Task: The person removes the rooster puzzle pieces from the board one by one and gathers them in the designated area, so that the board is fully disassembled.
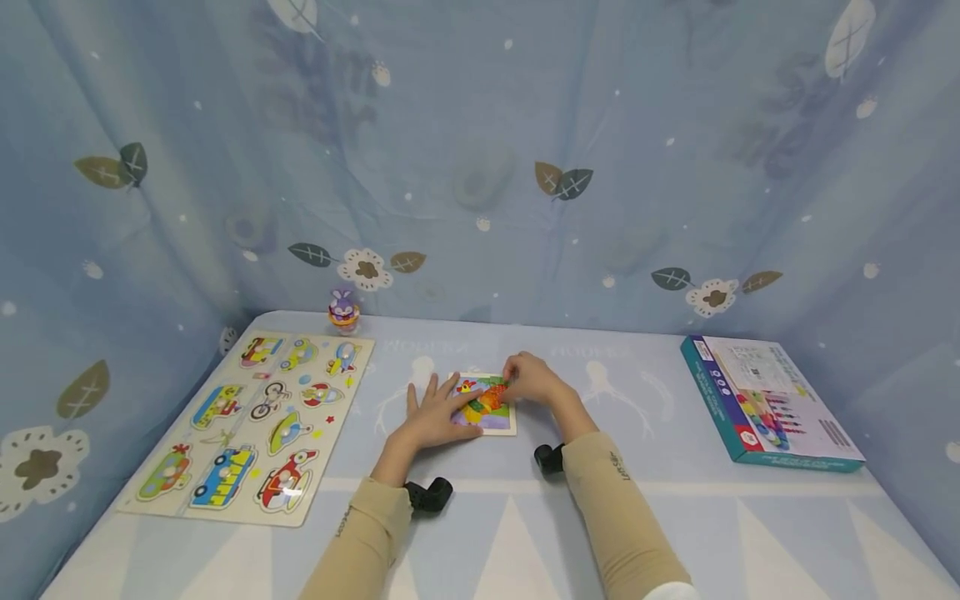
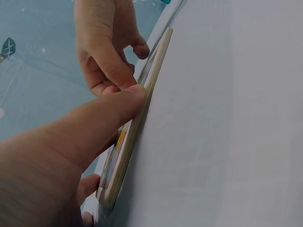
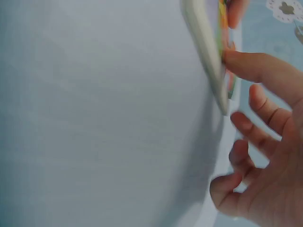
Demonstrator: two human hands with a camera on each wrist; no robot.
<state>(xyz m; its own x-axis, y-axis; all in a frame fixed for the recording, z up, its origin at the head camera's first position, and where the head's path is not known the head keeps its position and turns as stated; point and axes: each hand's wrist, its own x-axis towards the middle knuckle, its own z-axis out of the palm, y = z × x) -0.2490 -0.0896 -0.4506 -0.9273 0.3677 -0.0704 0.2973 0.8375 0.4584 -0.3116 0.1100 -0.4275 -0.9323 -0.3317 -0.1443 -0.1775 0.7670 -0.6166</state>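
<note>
A small square picture puzzle (image 1: 501, 432) with a pale wooden frame and a colourful bird-like picture lies on the table in the head view. My left hand (image 1: 435, 417) rests across its left part with fingers spread. In the left wrist view the left thumb (image 2: 128, 101) presses on the frame's near edge. Over the right side of the picture is my right hand (image 1: 534, 382). Its thumb (image 3: 251, 66) touches the orange part of the picture in the right wrist view, while the other fingers hang loosely curled, apart from the board. Both hands cover parts of the picture.
To the left lies a big wooden peg puzzle board (image 1: 330, 450) with vehicle pieces. A purple rabbit figurine (image 1: 343, 311) stands behind it. On the right is a flat teal-and-purple box (image 1: 772, 400). A patterned blue curtain (image 1: 480, 167) hangs behind the table.
</note>
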